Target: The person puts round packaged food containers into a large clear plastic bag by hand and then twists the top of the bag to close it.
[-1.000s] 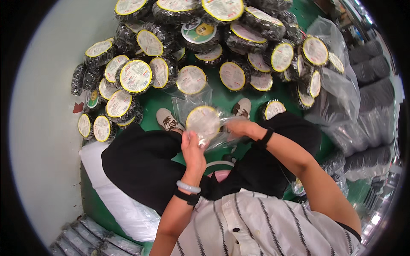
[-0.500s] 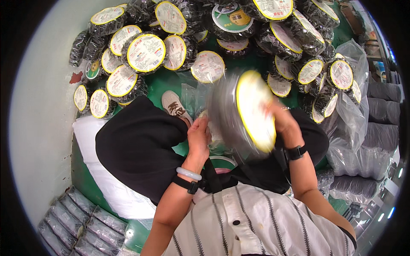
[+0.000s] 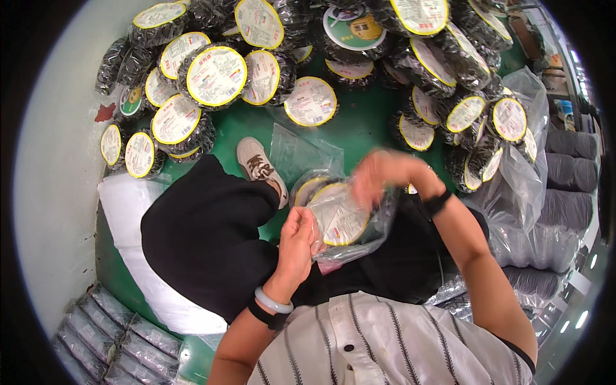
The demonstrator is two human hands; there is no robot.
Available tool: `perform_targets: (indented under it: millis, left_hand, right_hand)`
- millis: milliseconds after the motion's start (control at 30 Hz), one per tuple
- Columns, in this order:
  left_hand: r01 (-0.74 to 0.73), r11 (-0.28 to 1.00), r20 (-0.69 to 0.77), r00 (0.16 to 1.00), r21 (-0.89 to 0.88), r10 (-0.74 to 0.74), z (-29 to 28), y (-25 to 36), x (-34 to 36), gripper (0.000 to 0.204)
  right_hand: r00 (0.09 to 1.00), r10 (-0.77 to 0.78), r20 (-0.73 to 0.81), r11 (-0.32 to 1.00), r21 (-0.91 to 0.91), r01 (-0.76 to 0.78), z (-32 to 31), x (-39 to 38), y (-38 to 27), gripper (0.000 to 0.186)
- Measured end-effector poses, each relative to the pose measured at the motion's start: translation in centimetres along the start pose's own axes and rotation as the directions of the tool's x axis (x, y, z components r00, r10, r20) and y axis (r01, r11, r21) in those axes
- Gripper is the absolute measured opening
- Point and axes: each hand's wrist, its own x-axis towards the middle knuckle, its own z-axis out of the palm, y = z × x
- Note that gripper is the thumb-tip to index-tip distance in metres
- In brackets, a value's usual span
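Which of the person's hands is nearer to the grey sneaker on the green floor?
Left. The left hand grips the clear plastic bag's near edge, just below the grey sneaker; the right hand lies across the bag, farther off.

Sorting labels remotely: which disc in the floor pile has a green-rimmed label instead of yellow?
The big disc at the top centre of the pile: its round label has a green rim, while neighbours like the disc below it have yellow rims.
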Motion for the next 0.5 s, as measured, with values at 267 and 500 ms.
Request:
perform_targets:
  millis: [267, 500]
  left_hand:
    - [-0.156, 0.986, -0.329, 0.93, 0.052, 0.165, 1.1, 1.8, 3.5, 0.015]
    - [-0.061, 0.991, -0.202, 0.976, 0.116, 0.084, 2.5, 2.2, 1.5, 0.017]
  right_hand:
    - [0.21, 0.159, -0.965, 0.956, 0.203, 0.212, -12.5, 19.5, 6.4, 0.095]
    - [0.839, -0.326, -0.435, 0.648, 0.543, 0.533, 3.9, -3.2, -2.0, 0.052]
